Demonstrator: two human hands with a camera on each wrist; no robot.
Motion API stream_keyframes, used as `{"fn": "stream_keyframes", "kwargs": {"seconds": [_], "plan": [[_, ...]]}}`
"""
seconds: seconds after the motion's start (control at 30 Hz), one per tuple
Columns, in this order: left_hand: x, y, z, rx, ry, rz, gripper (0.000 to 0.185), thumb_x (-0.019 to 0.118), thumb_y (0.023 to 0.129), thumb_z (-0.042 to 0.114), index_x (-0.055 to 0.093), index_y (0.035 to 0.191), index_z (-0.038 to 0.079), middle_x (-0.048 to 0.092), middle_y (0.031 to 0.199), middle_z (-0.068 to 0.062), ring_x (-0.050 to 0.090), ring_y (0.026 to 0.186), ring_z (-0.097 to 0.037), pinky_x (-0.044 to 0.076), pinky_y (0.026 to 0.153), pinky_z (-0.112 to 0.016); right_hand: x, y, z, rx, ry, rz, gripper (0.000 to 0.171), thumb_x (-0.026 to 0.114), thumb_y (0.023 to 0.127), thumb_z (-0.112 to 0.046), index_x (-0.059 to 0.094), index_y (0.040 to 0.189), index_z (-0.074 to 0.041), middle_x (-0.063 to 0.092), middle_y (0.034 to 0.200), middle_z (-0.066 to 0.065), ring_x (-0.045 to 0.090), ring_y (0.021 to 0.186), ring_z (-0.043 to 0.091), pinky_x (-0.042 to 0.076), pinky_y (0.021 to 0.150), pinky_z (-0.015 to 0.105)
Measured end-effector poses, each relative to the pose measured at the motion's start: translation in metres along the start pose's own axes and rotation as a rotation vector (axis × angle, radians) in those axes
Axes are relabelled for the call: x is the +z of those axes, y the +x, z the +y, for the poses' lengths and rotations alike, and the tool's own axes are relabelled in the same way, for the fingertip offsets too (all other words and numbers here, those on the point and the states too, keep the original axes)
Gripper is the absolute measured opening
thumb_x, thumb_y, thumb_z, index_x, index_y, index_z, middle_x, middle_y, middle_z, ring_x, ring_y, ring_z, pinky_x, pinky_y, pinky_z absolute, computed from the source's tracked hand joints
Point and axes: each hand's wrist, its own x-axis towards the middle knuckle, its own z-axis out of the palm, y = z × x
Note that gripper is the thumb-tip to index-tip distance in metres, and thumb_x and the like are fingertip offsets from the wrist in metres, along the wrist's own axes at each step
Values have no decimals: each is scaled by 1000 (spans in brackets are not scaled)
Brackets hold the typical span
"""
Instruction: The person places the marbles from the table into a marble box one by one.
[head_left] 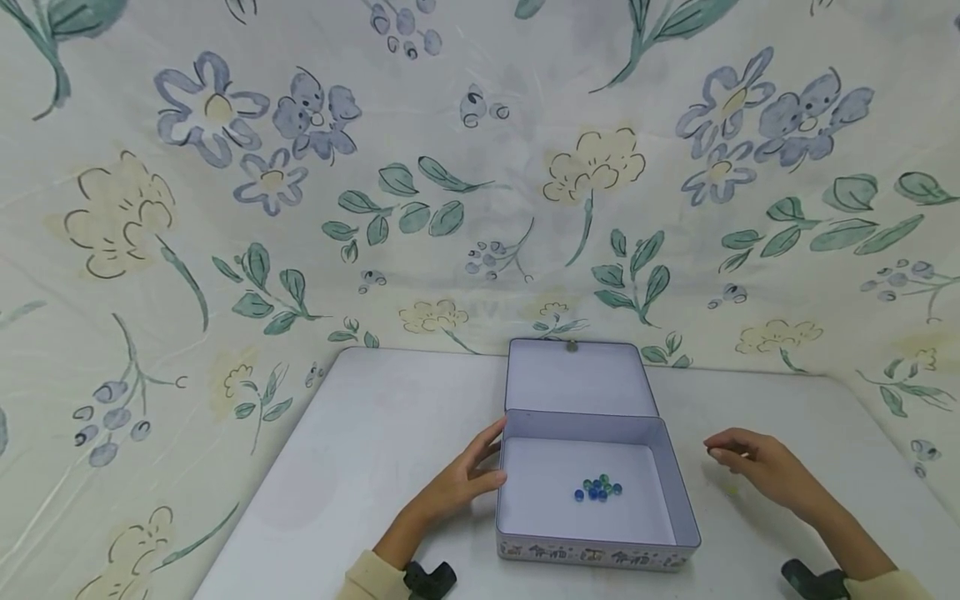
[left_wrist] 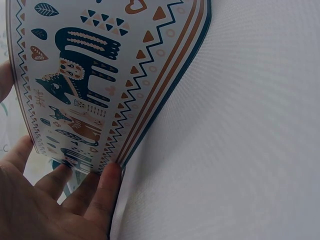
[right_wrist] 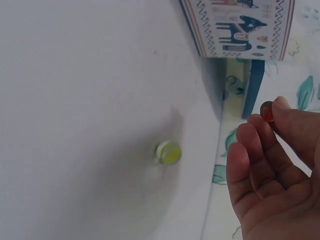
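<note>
At lower right of the head view, our right hand pinches a small red glass marble between thumb and fingertips, just right of the open pale-lilac metal tin. A yellow glass marble lies on the white table beneath that hand. Our left hand rests flat-fingered against the tin's left wall. Blue and green marbles cluster inside. We judge the red marble is mid-transfer; next calls for carrying it over the rim.

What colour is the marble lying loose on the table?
Yellow-green marble; clearest in the right wrist view.
</note>
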Motion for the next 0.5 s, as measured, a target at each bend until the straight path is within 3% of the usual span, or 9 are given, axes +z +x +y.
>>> {"fn": "stream_keyframes", "kwargs": {"seconds": [0.5], "plan": [[0, -1, 3, 14, -8, -12, 76, 58, 100, 30, 13, 162, 26, 9, 169, -8, 22, 151, -45, 32, 116, -64, -2, 3, -20, -80, 18, -25, 26, 61, 100, -21, 68, 116, -2, 72, 113, 16, 68, 91, 14, 58, 73, 22]]}}
